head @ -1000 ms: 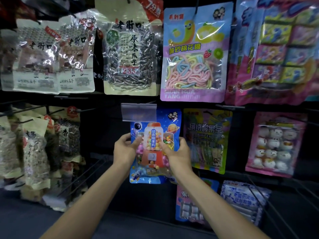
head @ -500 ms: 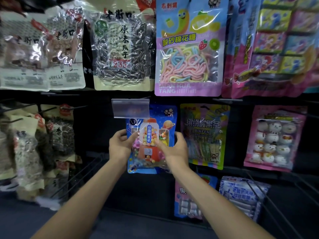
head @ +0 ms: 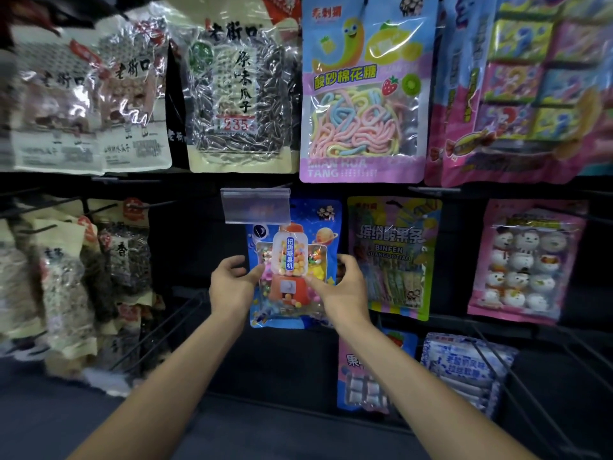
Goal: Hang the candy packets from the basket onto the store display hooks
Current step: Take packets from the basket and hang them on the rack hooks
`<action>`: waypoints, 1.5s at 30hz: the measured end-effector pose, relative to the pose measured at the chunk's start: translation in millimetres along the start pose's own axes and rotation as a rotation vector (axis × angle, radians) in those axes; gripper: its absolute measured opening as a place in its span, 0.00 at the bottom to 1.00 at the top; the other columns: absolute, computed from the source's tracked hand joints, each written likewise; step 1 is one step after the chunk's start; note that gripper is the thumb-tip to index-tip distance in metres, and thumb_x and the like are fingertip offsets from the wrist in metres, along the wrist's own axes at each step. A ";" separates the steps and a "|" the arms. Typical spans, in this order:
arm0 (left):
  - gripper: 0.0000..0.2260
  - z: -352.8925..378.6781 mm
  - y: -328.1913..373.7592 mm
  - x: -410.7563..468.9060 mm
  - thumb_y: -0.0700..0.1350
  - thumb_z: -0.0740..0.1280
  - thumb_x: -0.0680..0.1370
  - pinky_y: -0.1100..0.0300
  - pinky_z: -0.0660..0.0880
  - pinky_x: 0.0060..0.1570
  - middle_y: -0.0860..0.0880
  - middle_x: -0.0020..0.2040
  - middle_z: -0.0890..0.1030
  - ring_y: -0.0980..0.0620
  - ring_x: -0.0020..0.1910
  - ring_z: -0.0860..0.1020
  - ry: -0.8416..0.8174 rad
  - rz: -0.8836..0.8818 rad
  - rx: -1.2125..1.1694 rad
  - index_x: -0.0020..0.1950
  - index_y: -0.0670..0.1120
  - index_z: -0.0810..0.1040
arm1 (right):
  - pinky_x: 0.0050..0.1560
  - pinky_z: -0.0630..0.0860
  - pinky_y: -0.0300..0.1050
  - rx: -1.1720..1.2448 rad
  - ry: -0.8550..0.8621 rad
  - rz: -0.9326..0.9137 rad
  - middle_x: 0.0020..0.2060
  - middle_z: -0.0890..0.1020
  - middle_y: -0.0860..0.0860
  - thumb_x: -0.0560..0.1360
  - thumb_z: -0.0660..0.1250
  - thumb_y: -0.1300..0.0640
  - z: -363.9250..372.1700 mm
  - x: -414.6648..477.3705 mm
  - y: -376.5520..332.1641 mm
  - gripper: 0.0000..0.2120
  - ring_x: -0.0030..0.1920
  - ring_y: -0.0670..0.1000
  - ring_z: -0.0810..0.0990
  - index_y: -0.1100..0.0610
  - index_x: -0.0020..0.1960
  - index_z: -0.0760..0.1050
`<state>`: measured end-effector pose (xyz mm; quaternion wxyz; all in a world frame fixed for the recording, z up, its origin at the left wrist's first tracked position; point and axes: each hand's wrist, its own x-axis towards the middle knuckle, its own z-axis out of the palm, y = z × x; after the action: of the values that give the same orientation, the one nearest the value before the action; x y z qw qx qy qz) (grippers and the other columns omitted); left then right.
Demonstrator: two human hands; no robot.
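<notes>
- Both grips were on the blue gumball-machine candy packet (head: pixel 288 257), which was held upright against the dark display panel.
- The left grip (head: pixel 232 283) pinched the packet's left edge, thumb across the front. The right grip (head: pixel 338 287) clamped the right edge, thumb down on the red machine print.
- Right above the grips, a clear price-tag holder (head: pixel 255 205) hung over the packet's top left corner and hid the edge there. Whether the packet sat on a hook could not be told.
- Just right of the right grip hung a green sour-strip packet (head: pixel 393 260), and farther right a pink snowman marshmallow packet (head: pixel 527 260).
- High above the grips were a sunflower seed bag (head: pixel 235 94) and a pink rope-candy packet (head: pixel 361 104).
- Well left of the left grip, seed bags (head: pixel 122 257) crowded their hooks; bare wire hooks (head: pixel 172 323) jutted out below it.
- Below the right grip sat a blue packet (head: pixel 368 370) and a white-and-blue packet (head: pixel 464 370).
</notes>
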<state>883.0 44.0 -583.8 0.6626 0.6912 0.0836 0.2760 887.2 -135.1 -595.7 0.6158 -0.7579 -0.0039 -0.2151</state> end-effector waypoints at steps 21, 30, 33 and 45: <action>0.19 -18.0 39.5 -161.5 0.53 0.73 0.79 0.51 0.78 0.61 0.55 0.63 0.77 0.54 0.62 0.78 -0.414 0.344 0.665 0.69 0.57 0.76 | 0.64 0.69 0.37 -0.383 -0.184 -0.198 0.70 0.71 0.40 0.76 0.77 0.47 -148.2 -109.8 -38.7 0.33 0.67 0.41 0.71 0.44 0.77 0.67; 0.22 -20.8 20.6 -281.0 0.60 0.67 0.80 0.53 0.76 0.61 0.60 0.68 0.71 0.56 0.67 0.74 -0.656 0.464 0.845 0.73 0.60 0.70 | 0.72 0.68 0.41 -0.709 -0.486 -0.223 0.71 0.66 0.39 0.72 0.75 0.36 -254.9 -208.7 -5.8 0.40 0.71 0.42 0.69 0.42 0.79 0.64; 0.22 -23.7 -2.1 -321.4 0.61 0.64 0.80 0.54 0.75 0.60 0.60 0.68 0.70 0.54 0.67 0.73 -0.730 0.436 0.910 0.74 0.60 0.70 | 0.73 0.70 0.45 -0.773 -0.586 -0.178 0.71 0.63 0.37 0.70 0.71 0.30 -286.2 -244.2 25.4 0.43 0.71 0.42 0.68 0.41 0.81 0.60; 0.30 -11.2 -139.9 -425.7 0.63 0.58 0.78 0.49 0.74 0.62 0.49 0.71 0.73 0.43 0.67 0.76 -1.080 0.237 1.379 0.78 0.53 0.66 | 0.78 0.60 0.52 -1.177 -0.977 0.061 0.80 0.57 0.54 0.78 0.66 0.39 -333.2 -342.3 135.8 0.42 0.80 0.58 0.60 0.47 0.85 0.49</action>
<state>557.7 -136.0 -834.0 0.0142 0.9772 -0.1650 -0.1332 506.4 -390.8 -785.8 0.0443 -0.9698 -0.1398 0.1950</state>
